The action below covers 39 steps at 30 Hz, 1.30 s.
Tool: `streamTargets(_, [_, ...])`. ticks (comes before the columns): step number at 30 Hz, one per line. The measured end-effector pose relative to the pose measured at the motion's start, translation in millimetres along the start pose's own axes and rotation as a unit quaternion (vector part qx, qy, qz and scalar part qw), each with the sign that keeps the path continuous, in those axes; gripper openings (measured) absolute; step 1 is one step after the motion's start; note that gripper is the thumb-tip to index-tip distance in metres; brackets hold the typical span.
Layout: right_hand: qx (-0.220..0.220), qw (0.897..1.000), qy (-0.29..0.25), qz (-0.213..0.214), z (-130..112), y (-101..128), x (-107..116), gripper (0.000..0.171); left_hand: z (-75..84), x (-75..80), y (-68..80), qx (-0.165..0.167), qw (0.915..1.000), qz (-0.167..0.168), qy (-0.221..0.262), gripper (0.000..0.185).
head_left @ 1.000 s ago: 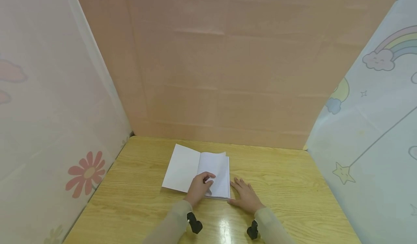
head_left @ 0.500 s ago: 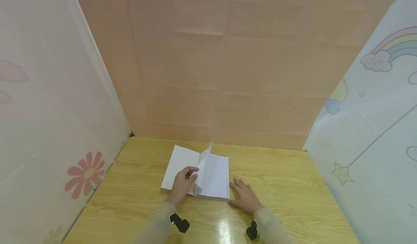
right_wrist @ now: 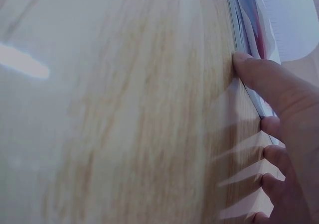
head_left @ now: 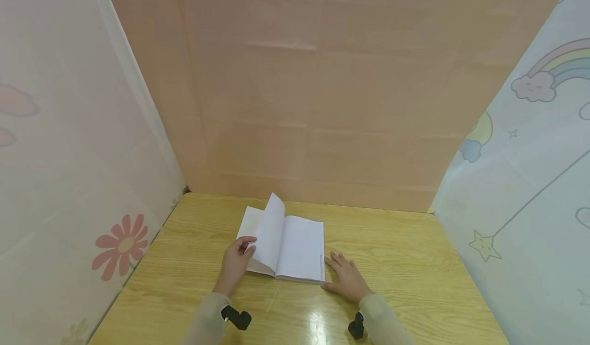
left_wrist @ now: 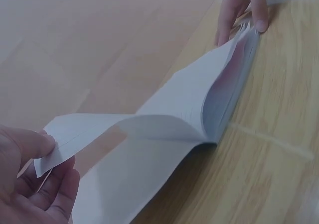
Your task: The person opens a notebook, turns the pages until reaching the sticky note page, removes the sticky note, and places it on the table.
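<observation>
An open white notebook [head_left: 295,245] lies on the wooden table [head_left: 405,268]. My left hand [head_left: 237,258] pinches the edge of one page [head_left: 269,232] and holds it lifted over the left half; in the left wrist view thumb and fingers [left_wrist: 40,144] clamp that page [left_wrist: 99,127]. My right hand [head_left: 345,276] rests flat on the table beside the notebook's right edge, its thumb touching the near right corner. In the right wrist view the thumb [right_wrist: 259,77] presses against the stack of pages [right_wrist: 246,20].
Pink paper wall [head_left: 322,89] stands behind the table. A flower-printed curtain [head_left: 69,181] closes the left side and a rainbow-printed curtain [head_left: 530,171] the right. Bare tabletop lies right of the notebook and along the near edge.
My left hand has lifted a page from the right half and carried it leftward over the spine. The right hand has stayed by the notebook's right edge.
</observation>
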State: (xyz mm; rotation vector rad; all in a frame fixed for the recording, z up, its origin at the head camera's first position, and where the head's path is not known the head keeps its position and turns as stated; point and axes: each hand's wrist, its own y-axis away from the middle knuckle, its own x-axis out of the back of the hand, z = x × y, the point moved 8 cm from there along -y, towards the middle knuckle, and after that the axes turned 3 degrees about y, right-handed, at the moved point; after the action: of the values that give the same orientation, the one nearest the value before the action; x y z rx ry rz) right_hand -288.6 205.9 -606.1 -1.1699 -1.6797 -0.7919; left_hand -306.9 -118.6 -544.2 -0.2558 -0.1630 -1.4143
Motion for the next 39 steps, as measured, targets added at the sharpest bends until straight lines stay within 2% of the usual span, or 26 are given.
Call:
streamTargets(5, [0.005,1.000,0.004,0.003,-1.3,1.0,0.1,0.084,-13.1,13.0,0.9,0.016,0.9998,0.004,-0.011,0.019])
streamTargets(12, [0.005,1.000,0.009,0.001,-1.7,0.4,0.8,0.084,-31.0,26.9,1.7,0.033,0.9979,0.017,-0.053,0.021])
streamTargets(16, [0.000,1.000,0.005,-0.003,-2.1,0.4,1.5,0.084,-40.1,32.0,1.9,0.044,0.9960,0.012,-0.076,0.020])
streamTargets(26, [0.001,1.000,0.006,-0.003,-3.9,1.2,3.3,0.083,-59.0,34.3,-4.7,0.037,0.9878,0.001,-0.151,0.013])
streamTargets(30, [0.001,1.000,0.001,-0.003,-4.6,1.8,3.9,0.082,-64.4,32.7,-7.0,0.040,0.9863,-0.010,-0.160,0.013])
streamTargets(39, [-0.001,1.000,0.002,-0.001,-3.1,0.7,3.3,0.082,-65.8,31.5,-9.7,0.045,0.9826,-0.031,-0.178,0.016])
